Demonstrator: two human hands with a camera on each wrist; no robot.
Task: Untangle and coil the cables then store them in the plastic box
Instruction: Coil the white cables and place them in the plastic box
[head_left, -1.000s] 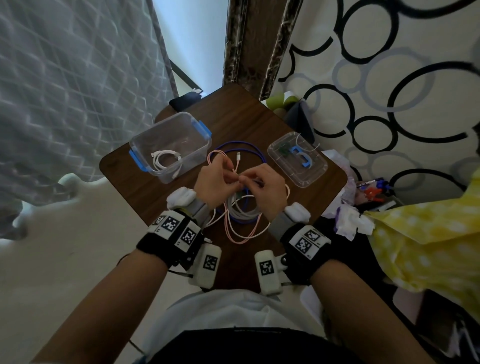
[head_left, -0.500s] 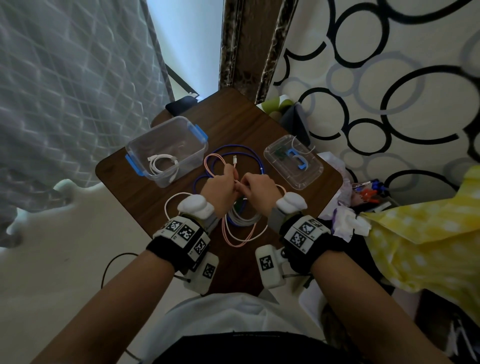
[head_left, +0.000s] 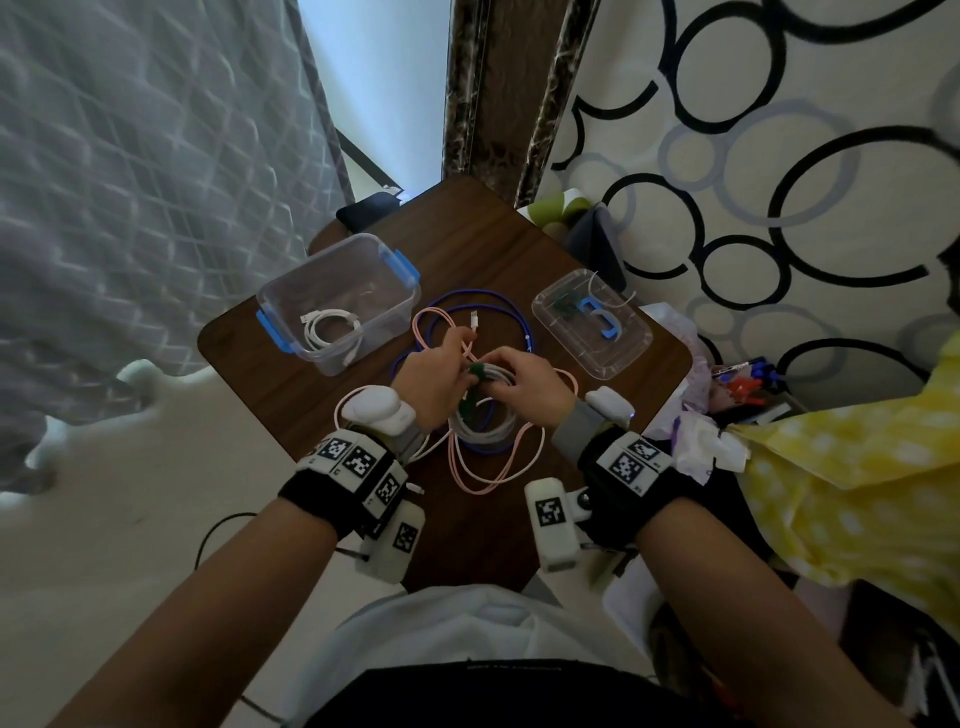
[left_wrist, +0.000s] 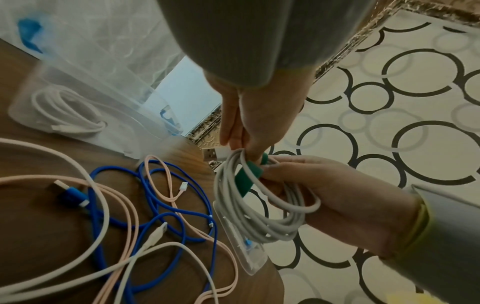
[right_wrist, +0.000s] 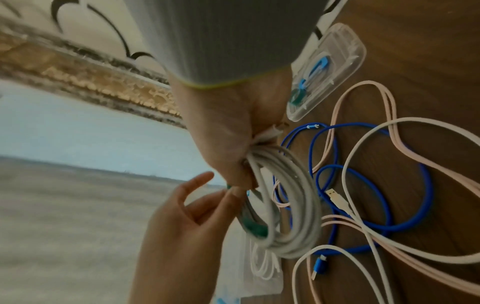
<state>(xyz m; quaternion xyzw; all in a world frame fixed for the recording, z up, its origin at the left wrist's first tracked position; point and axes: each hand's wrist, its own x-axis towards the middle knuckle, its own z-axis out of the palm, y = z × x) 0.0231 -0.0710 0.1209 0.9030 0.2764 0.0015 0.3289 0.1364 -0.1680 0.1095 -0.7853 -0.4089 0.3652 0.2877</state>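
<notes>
A white cable wound into a coil hangs just above the brown table, between my two hands. My right hand grips the coil's bundled strands in its fist. A green tie wraps across the strands, and my left hand pinches that tie at its fingertips. The clear plastic box with blue latches stands at the back left, and another coiled white cable lies in it. Loose blue, pink and white cables lie tangled under my hands.
The box's clear lid lies upside down at the table's right, with a blue tie and a green tie in it. Yellow cloth and clutter crowd the right side. A dark object sits at the table's far corner.
My hands have stayed together over the coil. The green tie now shows between my fingers, laid across the white strands. The head view has tipped slightly.
</notes>
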